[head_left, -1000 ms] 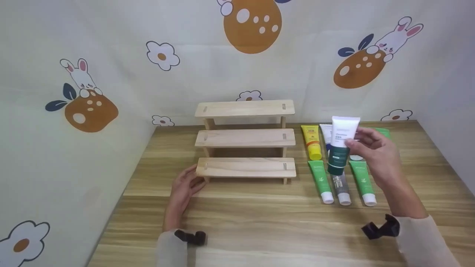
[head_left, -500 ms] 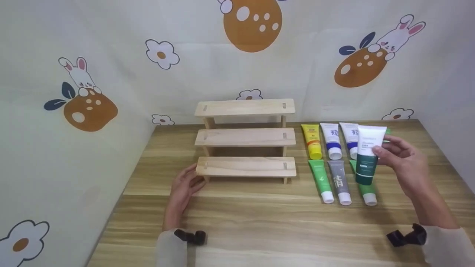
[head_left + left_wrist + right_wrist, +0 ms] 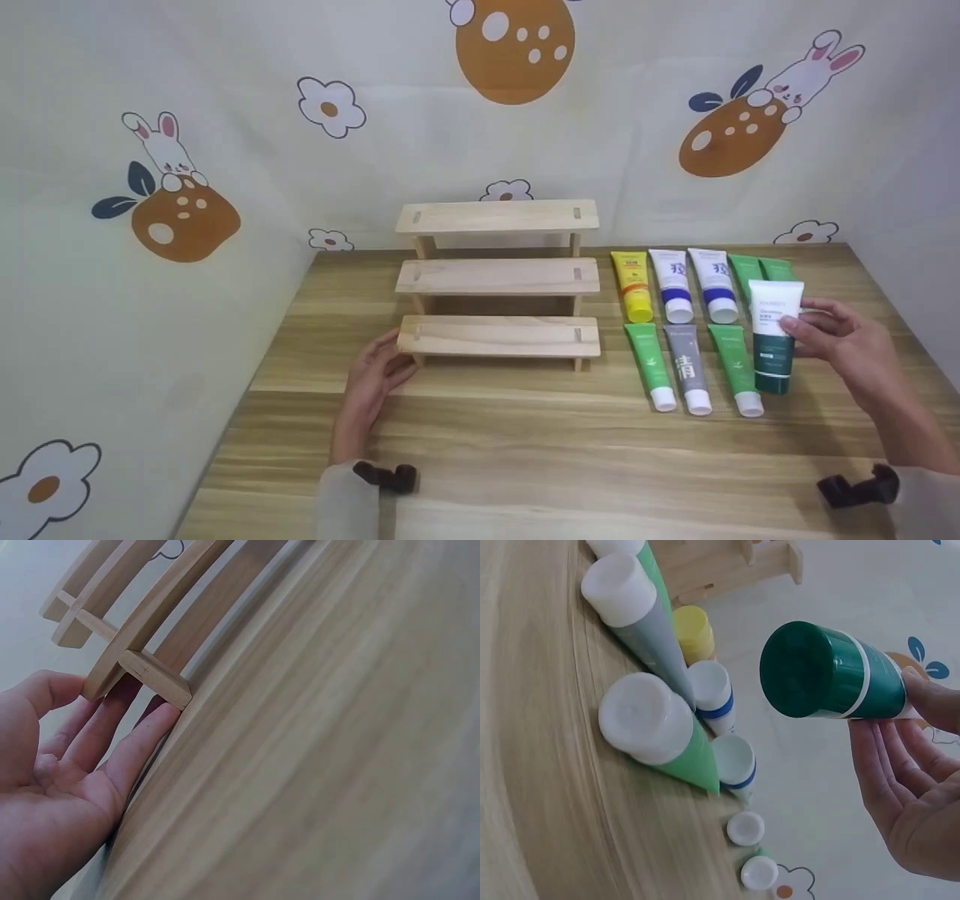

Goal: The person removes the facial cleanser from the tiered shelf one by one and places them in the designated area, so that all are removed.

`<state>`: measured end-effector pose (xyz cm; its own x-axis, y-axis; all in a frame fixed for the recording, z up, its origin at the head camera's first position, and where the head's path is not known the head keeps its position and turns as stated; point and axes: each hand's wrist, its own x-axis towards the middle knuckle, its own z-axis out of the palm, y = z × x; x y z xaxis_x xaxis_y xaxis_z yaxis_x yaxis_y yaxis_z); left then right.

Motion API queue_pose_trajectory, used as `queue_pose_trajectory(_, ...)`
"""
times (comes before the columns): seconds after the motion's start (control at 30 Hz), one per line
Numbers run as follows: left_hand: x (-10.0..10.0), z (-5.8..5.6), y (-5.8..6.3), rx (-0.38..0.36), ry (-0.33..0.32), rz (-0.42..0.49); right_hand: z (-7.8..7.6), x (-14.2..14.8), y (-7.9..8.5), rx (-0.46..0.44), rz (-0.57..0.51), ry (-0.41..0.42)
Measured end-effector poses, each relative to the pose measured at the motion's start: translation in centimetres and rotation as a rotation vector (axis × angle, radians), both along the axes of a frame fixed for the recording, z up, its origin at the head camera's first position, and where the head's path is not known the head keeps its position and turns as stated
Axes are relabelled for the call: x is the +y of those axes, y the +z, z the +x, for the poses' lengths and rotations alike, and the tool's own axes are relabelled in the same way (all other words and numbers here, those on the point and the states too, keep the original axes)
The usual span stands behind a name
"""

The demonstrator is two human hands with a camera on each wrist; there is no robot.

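My right hand pinches a squeeze tube, white above and dark green towards its cap, between thumb and fingers. It is upright, cap down, held up over the right end of the laid-out tubes. In the right wrist view the green cap faces the camera, well above the wood. On the other side, my left hand holds the left end of the lowest step of a three-tier wooden display stand. The left wrist view has the thumb at the board's end and fingers underneath beside the leg.
Lying right of the stand are a yellow tube, two white-and-blue tubes, a grey tube and several green tubes. A patterned cloth hangs behind the wooden tabletop.
My right hand has carried the white-and-green tube rightward and lower, uncovering the white-and-blue and green tubes behind it. The left hand stays at the stand.
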<state>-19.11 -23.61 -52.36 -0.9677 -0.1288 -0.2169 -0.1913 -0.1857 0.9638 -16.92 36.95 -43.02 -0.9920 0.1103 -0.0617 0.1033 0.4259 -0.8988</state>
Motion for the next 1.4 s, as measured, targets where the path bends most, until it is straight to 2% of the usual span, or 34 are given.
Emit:
queue_pose_trajectory(0.3, 0.0, 0.0, 0.0, 0.008, 0.022, 0.010, -0.7, 3.1, -2.8, -0.107, 0.002, 0.076)
queue_pose_trajectory(0.47, 0.0, 0.0, 0.0, 0.007, 0.034, 0.028, -0.8, 4.0, -3.6, -0.177, -0.002, 0.092)
queue_pose_trajectory(0.7, 0.1, -0.1, 0.1, 0.027, 0.012, 0.027, -0.9, 4.6, -4.1, -0.281, 0.028, 0.098)
queue_pose_trajectory(1.0, 0.1, -0.1, 0.0, 0.020, 0.034, 0.025, -1.2, 4.5, -4.3, -0.309, -0.037, 0.076)
queue_pose_trajectory(1.4, 0.1, -0.1, 0.1, 0.011, 0.027, 0.027, -1.7, 4.0, -4.6, -0.369, 0.109, 0.044)
